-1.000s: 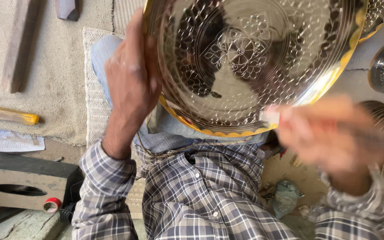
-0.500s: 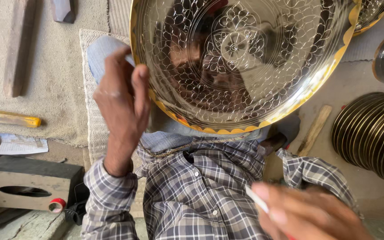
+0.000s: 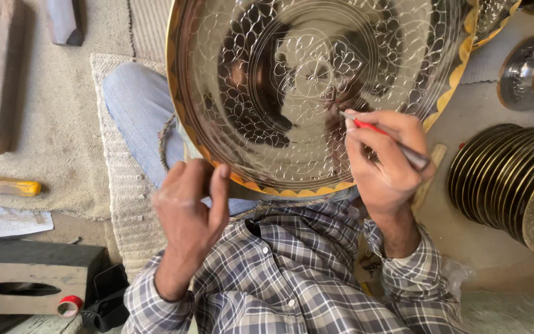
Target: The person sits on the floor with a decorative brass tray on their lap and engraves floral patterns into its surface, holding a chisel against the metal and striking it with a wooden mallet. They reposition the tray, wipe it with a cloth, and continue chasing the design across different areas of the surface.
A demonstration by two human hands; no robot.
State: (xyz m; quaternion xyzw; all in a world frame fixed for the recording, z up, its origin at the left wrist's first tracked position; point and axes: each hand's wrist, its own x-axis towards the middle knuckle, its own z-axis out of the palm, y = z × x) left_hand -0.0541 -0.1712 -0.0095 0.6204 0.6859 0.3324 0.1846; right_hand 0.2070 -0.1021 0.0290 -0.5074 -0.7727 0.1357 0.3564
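Gripping a red-tipped tool [image 3: 383,137] between thumb and fingers, the right hand [image 3: 385,162] sets its point on the engraved face of a large brass tray [image 3: 292,80] that rests over the person's lap. At the tray's lower rim the left hand [image 3: 188,207] curls its fingers loosely near the scalloped gold edge, holding nothing. A stack of plates [image 3: 508,179] stands on edge to the right; a yellow-handled tool [image 3: 4,185] lies on the floor mat at left.
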